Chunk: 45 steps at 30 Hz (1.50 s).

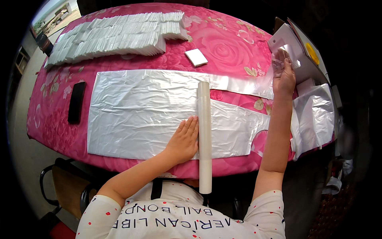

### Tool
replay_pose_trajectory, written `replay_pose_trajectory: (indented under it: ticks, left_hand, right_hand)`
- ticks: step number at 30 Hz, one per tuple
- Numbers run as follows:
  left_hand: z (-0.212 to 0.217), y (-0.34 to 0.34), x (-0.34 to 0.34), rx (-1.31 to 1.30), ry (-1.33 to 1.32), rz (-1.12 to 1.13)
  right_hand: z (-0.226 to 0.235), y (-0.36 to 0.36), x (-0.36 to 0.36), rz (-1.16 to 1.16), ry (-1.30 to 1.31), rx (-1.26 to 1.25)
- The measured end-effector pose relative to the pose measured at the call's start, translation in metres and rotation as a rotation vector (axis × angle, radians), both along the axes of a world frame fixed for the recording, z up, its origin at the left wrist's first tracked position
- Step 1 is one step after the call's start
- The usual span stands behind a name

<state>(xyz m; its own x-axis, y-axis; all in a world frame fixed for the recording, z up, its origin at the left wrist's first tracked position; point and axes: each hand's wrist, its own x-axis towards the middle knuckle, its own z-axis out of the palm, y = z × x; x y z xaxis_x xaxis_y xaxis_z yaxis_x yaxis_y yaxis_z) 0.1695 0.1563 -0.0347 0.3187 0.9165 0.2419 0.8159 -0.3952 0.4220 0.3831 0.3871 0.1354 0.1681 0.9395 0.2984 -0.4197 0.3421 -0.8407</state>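
My left hand (184,139) lies flat with its fingers stretched out on a white plastic vest-style bag (139,113). The bag is spread on the table, its two handle strips pointing right. Against my left fingertips rests a long pale roller-like tube (205,135), which lies across the bag and sticks out past the table's front edge. Out to the right, my right hand (284,77) is raised at a white box (296,59). Its fingers are closed on a thin clear plastic piece (293,53), whose full shape I cannot make out.
Folded white packets stand in long rows (115,36) at the back left, with a single white square packet (196,57) beside them. A black curved block (76,102) sits left of the bag. More white plastic (314,119) hangs over the right edge of the pink floral tablecloth (223,44).
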Motion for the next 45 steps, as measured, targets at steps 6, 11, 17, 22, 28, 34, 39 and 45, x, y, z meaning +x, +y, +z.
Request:
replay_pose_trajectory:
  ticks: [6,11,17,22,28,34,39,45]
  left_hand:
    - [-0.006,0.004,-0.003,0.062,-0.036,-0.132]
    - [-0.027,0.005,0.001,0.156,0.127,0.023]
    - [-0.018,0.005,0.007,0.082,0.072,-0.029]
    - [-0.016,0.004,0.001,0.137,-0.143,0.039]
    - [0.012,0.041,-0.036,-0.283,-1.165,0.097]
    - [0.034,0.107,-0.036,-0.841,-1.761,0.298]
    - [0.031,0.114,-0.039,-0.985,-1.802,0.305]
    - [0.044,0.079,-0.079,-0.806,-1.684,0.347]
  right_hand:
    - [-0.077,-0.129,-0.204,0.566,-0.75,-0.048]
    - [-0.142,-0.199,-0.316,0.789,-0.794,0.118]
    - [-0.153,-0.216,-0.342,0.82,-0.897,0.259]
    - [-0.097,-0.213,-0.252,0.836,-0.915,0.437]
    - [-0.079,-0.197,-0.088,0.343,-1.133,0.499]
    - [-0.111,-0.206,-0.016,0.326,-1.379,0.433]
    - [-0.113,-0.202,-0.003,0.476,-1.465,0.477]
    - [-0.113,-0.195,-0.022,0.623,-1.563,0.62]
